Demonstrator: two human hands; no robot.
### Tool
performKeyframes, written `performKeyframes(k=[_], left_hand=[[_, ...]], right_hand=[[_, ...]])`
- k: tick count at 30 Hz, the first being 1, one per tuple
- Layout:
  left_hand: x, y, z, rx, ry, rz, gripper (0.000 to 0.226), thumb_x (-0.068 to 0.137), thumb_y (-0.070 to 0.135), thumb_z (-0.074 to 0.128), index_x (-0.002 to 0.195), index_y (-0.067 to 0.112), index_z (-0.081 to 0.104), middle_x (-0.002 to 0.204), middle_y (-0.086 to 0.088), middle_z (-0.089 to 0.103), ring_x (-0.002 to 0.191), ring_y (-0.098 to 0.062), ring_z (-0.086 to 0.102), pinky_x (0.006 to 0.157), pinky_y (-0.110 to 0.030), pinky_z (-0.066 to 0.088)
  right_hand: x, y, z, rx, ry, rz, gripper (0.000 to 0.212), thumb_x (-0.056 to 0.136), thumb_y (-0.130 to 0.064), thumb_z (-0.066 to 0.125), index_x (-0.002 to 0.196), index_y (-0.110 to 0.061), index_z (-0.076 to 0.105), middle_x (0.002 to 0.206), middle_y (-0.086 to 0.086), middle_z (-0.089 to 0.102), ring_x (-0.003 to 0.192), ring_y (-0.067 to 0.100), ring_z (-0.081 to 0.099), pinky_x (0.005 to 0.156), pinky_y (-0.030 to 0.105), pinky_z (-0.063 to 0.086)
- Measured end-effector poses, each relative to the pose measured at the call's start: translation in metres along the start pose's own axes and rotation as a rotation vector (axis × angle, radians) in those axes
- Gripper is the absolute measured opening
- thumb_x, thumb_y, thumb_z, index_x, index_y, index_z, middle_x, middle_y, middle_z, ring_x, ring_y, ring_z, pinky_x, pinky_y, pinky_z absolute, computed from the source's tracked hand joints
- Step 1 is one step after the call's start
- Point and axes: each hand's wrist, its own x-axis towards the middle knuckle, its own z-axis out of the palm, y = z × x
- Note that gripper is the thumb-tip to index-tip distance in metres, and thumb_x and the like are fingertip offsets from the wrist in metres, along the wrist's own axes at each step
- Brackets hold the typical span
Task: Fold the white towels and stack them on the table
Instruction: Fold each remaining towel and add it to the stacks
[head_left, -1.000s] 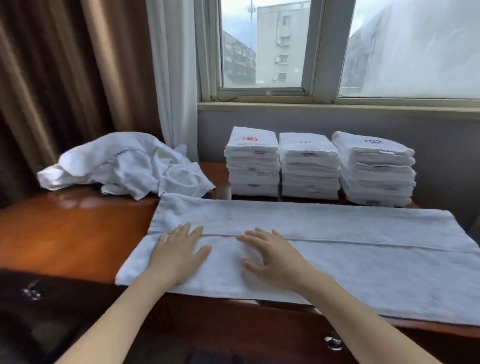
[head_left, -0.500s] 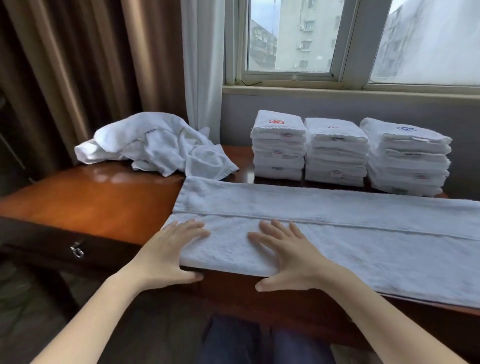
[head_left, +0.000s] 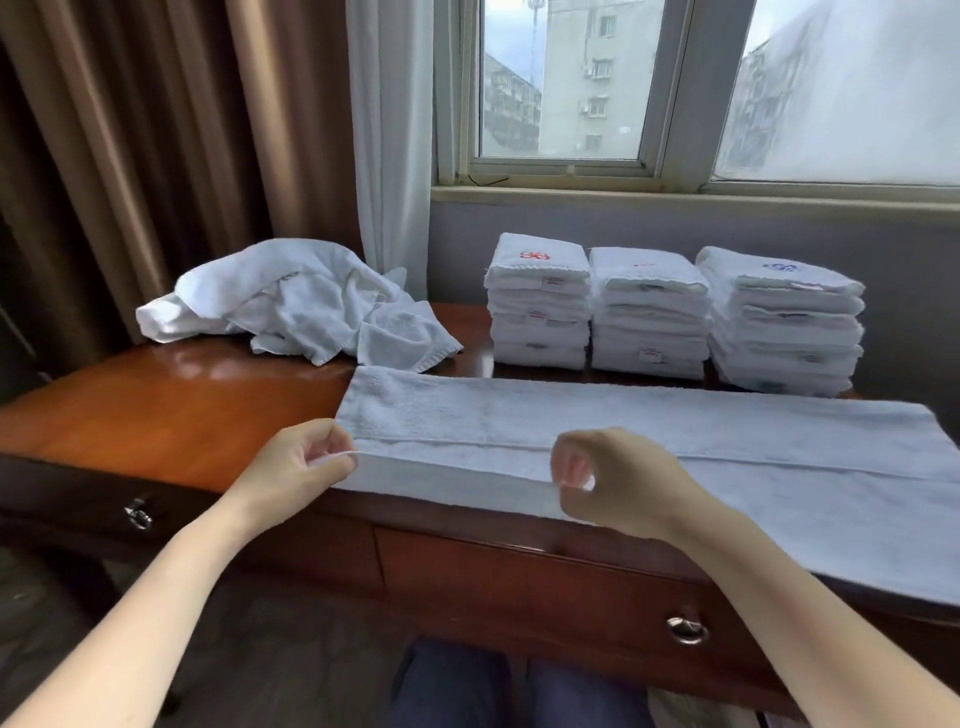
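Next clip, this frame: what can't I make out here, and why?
Head view only.
The long white terry towel spread on the red-brown wooden table: its near right corner runs past the frame's right edge.
The tags and embroidered marks on the three stacks of folded white towels: too small to read.
The crumpled heap of white towels: its own folds hide how many there are.

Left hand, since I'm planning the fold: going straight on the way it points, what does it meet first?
The left hand would first cross the flat white towel whose near edge it pinches; beyond that, likely the near corner of the crumpled white towel heap, though depth is unclear.
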Motion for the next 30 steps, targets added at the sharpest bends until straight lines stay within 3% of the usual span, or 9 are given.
performKeyframes(k=[4, 7, 9, 12, 16, 19, 22, 26, 30], left_hand=[[0.018, 0.000, 0.009, -0.024, 0.173, 0.005, 0.016, 0.087, 0.020, 0.073, 0.075, 0.027, 0.064, 0.071, 0.004, 0.065, 0.063, 0.000, 0.055, 0.059, -0.011, 0.042], [0.035, 0.000, 0.016, -0.049, 0.296, -0.001, 0.011, 0.086, 0.025, 0.075, 0.080, 0.025, 0.065, 0.076, -0.002, 0.067, 0.067, -0.004, 0.058, 0.067, -0.025, 0.045], [0.047, 0.000, 0.021, -0.042, 0.356, 0.001, 0.011, 0.087, 0.026, 0.074, 0.082, 0.028, 0.065, 0.079, 0.003, 0.068, 0.074, -0.009, 0.062, 0.072, -0.034, 0.048], [0.064, -0.001, 0.025, 0.083, 0.429, 0.009, 0.011, 0.088, 0.037, 0.072, 0.084, 0.034, 0.062, 0.082, 0.014, 0.068, 0.081, -0.009, 0.063, 0.070, -0.034, 0.049], [0.088, -0.001, 0.028, 0.231, 0.482, 0.027, 0.012, 0.090, 0.044, 0.066, 0.090, 0.034, 0.060, 0.086, 0.015, 0.067, 0.083, -0.013, 0.062, 0.069, -0.036, 0.051], [0.110, -0.004, 0.032, 0.324, 0.482, 0.021, 0.010, 0.092, 0.045, 0.062, 0.092, 0.035, 0.060, 0.091, 0.016, 0.064, 0.082, -0.010, 0.056, 0.066, -0.031, 0.045], [0.129, -0.011, 0.038, 0.434, 0.449, 0.024, 0.011, 0.095, 0.040, 0.060, 0.097, 0.030, 0.065, 0.097, 0.012, 0.065, 0.083, -0.010, 0.056, 0.066, -0.028, 0.037], [0.145, -0.026, 0.047, 0.609, 0.331, -0.055, 0.016, 0.098, 0.033, 0.056, 0.106, 0.026, 0.067, 0.109, 0.005, 0.067, 0.099, -0.019, 0.062, 0.071, -0.031, 0.042], [0.148, -0.035, 0.052, 0.605, 0.295, -0.100, 0.016, 0.097, 0.028, 0.055, 0.108, 0.026, 0.067, 0.111, 0.005, 0.065, 0.101, -0.018, 0.061, 0.074, -0.033, 0.045]], right_hand=[[0.012, 0.009, -0.011, -0.098, 0.220, 0.113, 0.007, 0.090, -0.033, 0.058, 0.090, -0.035, 0.065, 0.085, -0.015, 0.065, 0.080, 0.009, 0.060, 0.062, 0.026, 0.045], [0.025, 0.015, -0.006, -0.101, 0.353, 0.160, 0.013, 0.097, -0.031, 0.052, 0.099, -0.032, 0.064, 0.094, -0.013, 0.066, 0.086, 0.015, 0.062, 0.063, 0.027, 0.040], [0.036, 0.017, -0.003, -0.112, 0.429, 0.151, 0.013, 0.099, -0.028, 0.050, 0.101, -0.030, 0.063, 0.099, -0.012, 0.065, 0.088, 0.018, 0.062, 0.061, 0.028, 0.041], [0.056, 0.025, -0.005, -0.142, 0.504, 0.087, 0.013, 0.100, -0.025, 0.050, 0.099, -0.024, 0.063, 0.099, -0.009, 0.065, 0.091, 0.018, 0.061, 0.059, 0.029, 0.042], [0.088, 0.039, -0.010, -0.180, 0.515, 0.004, 0.014, 0.097, -0.021, 0.055, 0.093, -0.016, 0.067, 0.093, -0.003, 0.070, 0.093, 0.025, 0.059, 0.067, 0.035, 0.045], [0.115, 0.054, -0.008, -0.165, 0.509, -0.008, 0.012, 0.096, -0.019, 0.058, 0.091, -0.015, 0.069, 0.091, -0.002, 0.071, 0.090, 0.026, 0.059, 0.065, 0.035, 0.045], [0.137, 0.072, 0.000, -0.160, 0.446, -0.009, 0.013, 0.097, -0.020, 0.057, 0.092, -0.019, 0.069, 0.090, -0.006, 0.070, 0.089, 0.022, 0.058, 0.063, 0.034, 0.045], [0.152, 0.092, 0.018, -0.102, 0.340, 0.008, 0.012, 0.094, -0.019, 0.058, 0.092, -0.025, 0.068, 0.090, -0.012, 0.068, 0.089, 0.015, 0.056, 0.060, 0.029, 0.040], [0.154, 0.099, 0.028, 0.031, 0.296, 0.026, 0.007, 0.094, -0.028, 0.061, 0.096, -0.027, 0.068, 0.091, -0.012, 0.063, 0.087, 0.010, 0.057, 0.067, 0.032, 0.051]])
